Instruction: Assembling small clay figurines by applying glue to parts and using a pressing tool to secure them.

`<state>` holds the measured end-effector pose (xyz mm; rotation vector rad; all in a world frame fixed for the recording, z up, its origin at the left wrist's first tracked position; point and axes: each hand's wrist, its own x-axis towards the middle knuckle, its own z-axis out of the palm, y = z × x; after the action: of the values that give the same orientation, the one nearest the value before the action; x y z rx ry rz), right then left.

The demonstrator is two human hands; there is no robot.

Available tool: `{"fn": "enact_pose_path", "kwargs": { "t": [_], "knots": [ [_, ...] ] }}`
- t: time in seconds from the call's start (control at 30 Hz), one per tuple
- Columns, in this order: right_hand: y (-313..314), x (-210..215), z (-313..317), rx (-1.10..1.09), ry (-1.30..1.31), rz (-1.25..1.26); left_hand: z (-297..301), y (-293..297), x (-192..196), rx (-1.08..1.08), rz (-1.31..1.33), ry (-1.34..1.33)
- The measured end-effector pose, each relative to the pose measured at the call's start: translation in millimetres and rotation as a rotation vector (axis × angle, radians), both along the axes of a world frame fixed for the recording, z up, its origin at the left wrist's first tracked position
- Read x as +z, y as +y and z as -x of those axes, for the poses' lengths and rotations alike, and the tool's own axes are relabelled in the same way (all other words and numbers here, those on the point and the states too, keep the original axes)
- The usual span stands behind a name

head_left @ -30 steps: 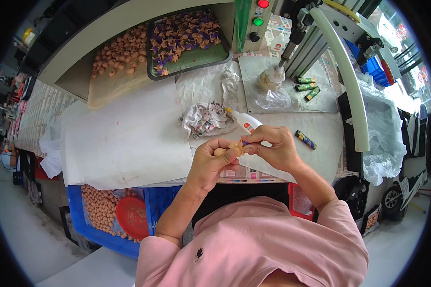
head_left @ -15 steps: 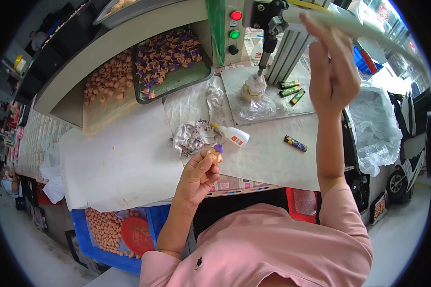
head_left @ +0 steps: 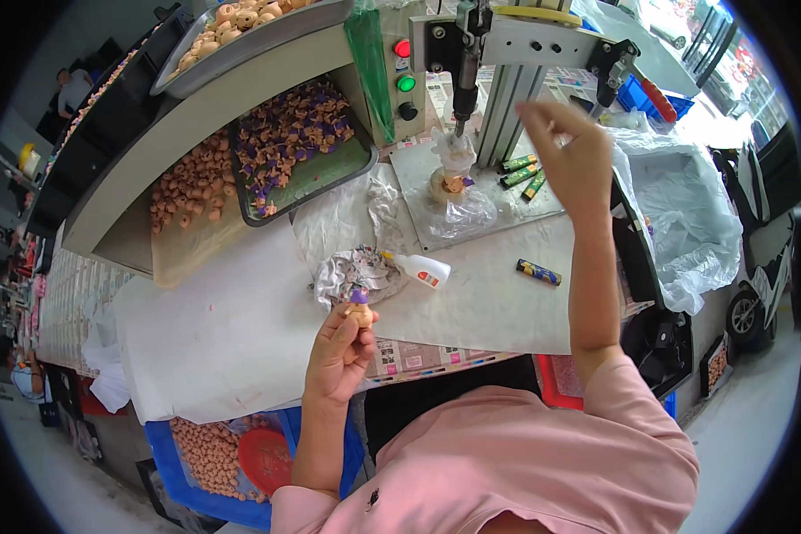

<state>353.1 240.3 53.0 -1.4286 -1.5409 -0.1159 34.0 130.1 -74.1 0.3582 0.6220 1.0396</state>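
Between the thumb and fingers of my left hand (head_left: 336,356) is a small tan figurine with a purple top (head_left: 359,313), held upright over the near part of the table. My right hand (head_left: 574,165) is raised beside the press's post, its fingers bent and apart, with nothing seen in it. Left of that hand, the press's plastic-wrapped tip (head_left: 455,151) stands above a round holder (head_left: 443,189) wrapped in clear film. A small tan and purple piece (head_left: 454,184) sits in the holder.
A white glue bottle (head_left: 425,271) lies against a crumpled rag (head_left: 351,276). Several green tubes (head_left: 519,173) are near the post; a dark tube (head_left: 539,271) lies nearer. A black tray (head_left: 365,169) holds purple-tan pieces. Tan heads (head_left: 187,191) lie beside it; a blue bin (head_left: 173,467) stands below.
My right hand has come down and left from the press handle, its fingers bending. The press tip has risen, exposing the piece in the holder. My left hand has shifted left and nearer with the figurine.
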Motion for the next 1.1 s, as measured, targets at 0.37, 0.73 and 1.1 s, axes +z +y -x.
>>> {"fn": "enact_pose_path", "kwargs": {
  "t": [0.37,0.73,1.1],
  "knots": [
    [-4.8,-97.6,-15.8,0.212,0.019,0.099,-44.7,35.3,29.9,-0.077,-0.113,0.106],
    [-119.6,-63.4,-240.8,-0.855,-0.175,0.533,-102.2,143.8,33.2,-0.284,-0.261,0.499],
    [-84.2,-1.7,-97.2,-0.138,-0.001,0.240,-165.4,180.2,-31.5,0.122,-0.836,1.010]
  ]
}}
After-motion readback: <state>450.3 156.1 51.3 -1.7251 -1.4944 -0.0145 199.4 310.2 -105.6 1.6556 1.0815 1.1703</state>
